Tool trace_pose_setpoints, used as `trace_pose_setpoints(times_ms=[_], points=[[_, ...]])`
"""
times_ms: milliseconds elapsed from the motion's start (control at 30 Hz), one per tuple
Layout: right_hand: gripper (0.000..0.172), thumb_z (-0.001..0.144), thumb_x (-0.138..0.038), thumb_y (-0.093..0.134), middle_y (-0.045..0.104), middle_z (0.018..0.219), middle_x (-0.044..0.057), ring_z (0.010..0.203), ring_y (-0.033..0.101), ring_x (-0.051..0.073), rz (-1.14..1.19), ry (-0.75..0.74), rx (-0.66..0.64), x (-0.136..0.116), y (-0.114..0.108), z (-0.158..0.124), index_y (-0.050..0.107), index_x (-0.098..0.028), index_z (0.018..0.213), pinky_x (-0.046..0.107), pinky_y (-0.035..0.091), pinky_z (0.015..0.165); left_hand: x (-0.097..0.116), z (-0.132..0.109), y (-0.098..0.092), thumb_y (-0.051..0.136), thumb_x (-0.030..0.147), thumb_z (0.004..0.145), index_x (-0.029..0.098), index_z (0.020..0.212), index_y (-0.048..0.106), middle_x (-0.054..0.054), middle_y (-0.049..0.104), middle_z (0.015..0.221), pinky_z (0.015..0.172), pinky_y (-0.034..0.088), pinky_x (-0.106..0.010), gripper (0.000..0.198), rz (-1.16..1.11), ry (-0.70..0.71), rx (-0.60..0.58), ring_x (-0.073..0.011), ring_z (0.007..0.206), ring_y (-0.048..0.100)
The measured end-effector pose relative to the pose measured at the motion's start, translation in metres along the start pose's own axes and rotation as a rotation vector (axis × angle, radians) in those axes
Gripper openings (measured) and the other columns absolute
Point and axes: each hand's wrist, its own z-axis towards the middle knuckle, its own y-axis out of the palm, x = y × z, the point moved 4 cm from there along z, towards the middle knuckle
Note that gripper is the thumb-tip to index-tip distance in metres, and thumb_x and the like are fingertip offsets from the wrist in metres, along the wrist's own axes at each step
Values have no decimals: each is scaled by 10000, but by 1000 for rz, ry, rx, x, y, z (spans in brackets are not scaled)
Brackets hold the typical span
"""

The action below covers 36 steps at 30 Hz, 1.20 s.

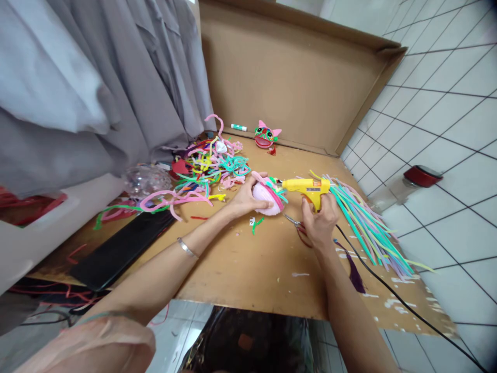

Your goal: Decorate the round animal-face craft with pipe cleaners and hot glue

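Left hand clamped on one fuzzy rounded pink piece; right hand clamped on one smooth yellow glue gun.

A hand could pass over the table between the forearms, though scissors lay just beside the right hand. Tangled stems blocked the left, cardboard closed off the back, and a cord crossed the right side.

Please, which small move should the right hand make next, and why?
Perhaps squeeze the yellow glue gun gently: the right hand already grips it, its nozzle points closely at the pink piece, and the left hand holds that piece.
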Motion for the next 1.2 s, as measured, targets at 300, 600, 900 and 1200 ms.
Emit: trace_pose_setpoints(times_ms=[300, 600, 900, 1200], points=[[146, 889, -343, 550, 576, 878, 72, 842, 560, 230, 0, 22, -1, 2, 1, 0, 568, -203, 926, 351, 458, 716, -2, -1, 1, 854, 343, 515, 156, 1374, 473, -160, 515, 1382, 1076, 424, -479, 957, -15, 14, -2, -324, 1245, 530], [175, 878, -375, 552, 590, 893, 81, 870, 569, 243, -11, 70, 2, 4, 1, 0, 568, -206, 920, 371, 465, 757, -3, 0, 1, 848, 347, 522, 168, 1358, 472, -136, 536, 1351, 1052, 448, -455, 935, -6, 35, -15, -307, 1214, 554], [305, 757, -491, 637, 511, 671, -16, 625, 453, 155, 58, 440, 133, 38, 0, 5, 517, -215, 711, 297, 404, 629, 4, 0, -1, 833, 362, 529, 178, 1334, 482, -132, 506, 1381, 1069, 426, -463, 897, 41, 40, -9, -309, 1232, 530], [429, 671, -590, 645, 585, 693, 48, 650, 522, 206, -176, 653, 43, 106, 9, -6, 630, -166, 733, 362, 446, 648, 10, -7, 1, 795, 296, 565, 201, 1329, 479, -109, 551, 1304, 1036, 447, -454, 832, 195, 95, -22, -287, 1170, 559]])
